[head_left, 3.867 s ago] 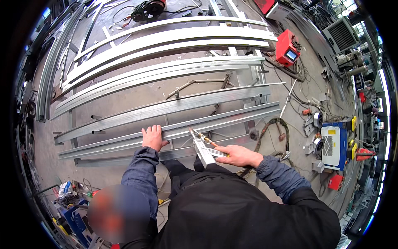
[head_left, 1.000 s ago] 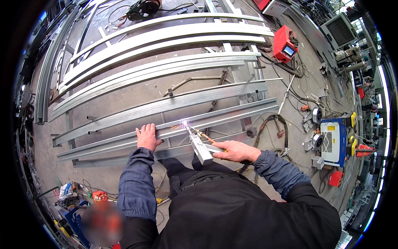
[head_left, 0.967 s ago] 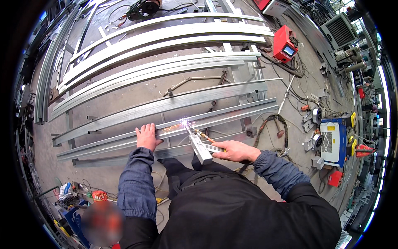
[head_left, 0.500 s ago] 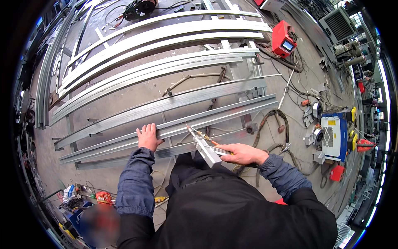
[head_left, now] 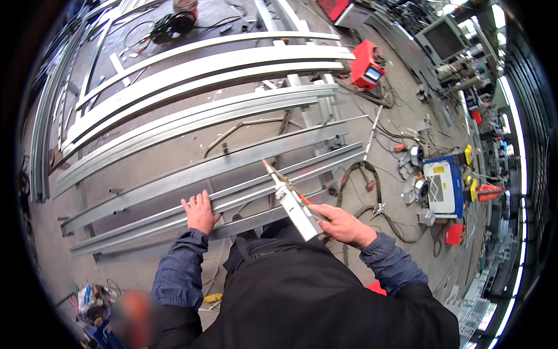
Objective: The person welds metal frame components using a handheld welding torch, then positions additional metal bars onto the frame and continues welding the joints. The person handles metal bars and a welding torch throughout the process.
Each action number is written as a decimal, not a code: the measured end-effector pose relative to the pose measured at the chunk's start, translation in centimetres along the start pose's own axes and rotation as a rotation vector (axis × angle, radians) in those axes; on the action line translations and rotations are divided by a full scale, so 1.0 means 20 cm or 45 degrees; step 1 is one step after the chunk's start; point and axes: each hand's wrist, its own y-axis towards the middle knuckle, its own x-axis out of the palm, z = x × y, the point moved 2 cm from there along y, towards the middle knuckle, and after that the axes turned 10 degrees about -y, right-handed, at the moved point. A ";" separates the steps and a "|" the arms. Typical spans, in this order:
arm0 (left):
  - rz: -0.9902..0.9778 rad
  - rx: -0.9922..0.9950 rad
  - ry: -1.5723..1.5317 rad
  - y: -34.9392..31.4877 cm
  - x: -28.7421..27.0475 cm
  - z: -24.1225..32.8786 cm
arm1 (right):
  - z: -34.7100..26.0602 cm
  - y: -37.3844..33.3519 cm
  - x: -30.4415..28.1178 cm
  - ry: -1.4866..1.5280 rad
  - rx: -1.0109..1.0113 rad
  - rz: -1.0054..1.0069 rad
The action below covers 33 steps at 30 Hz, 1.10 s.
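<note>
My left hand (head_left: 201,214) lies with fingers spread on the nearest grooved steel channel (head_left: 133,228), which runs across in front of me. In my right hand (head_left: 343,225) is a silver welding gun (head_left: 296,210), gripped at its rear. Its coppery tip points forward and left, over the long steel beam (head_left: 168,181) just beyond that channel; whether it touches the beam I cannot tell. An orange-sleeved cable (head_left: 304,200) runs along the gun into my grip. One more steel bar (head_left: 250,222) passes close by my legs.
Beyond lie several more long steel profiles (head_left: 197,70) on supports. A red machine with a small screen (head_left: 367,64) stands at the back right. Thick hoses (head_left: 347,181) loop over the floor at right, near a blue and white machine (head_left: 443,189). A black cable coil (head_left: 173,26) sits far off.
The view has shifted, so the surroundings appear further left and lower. The gun's tip has moved forward from the nearest channel to over the beam beyond. My left hand stays on the channel.
</note>
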 end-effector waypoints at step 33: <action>0.183 -0.416 0.030 0.12 0.16 0.19 | 0.76 0.91 -0.63 0.193 0.214 -1.177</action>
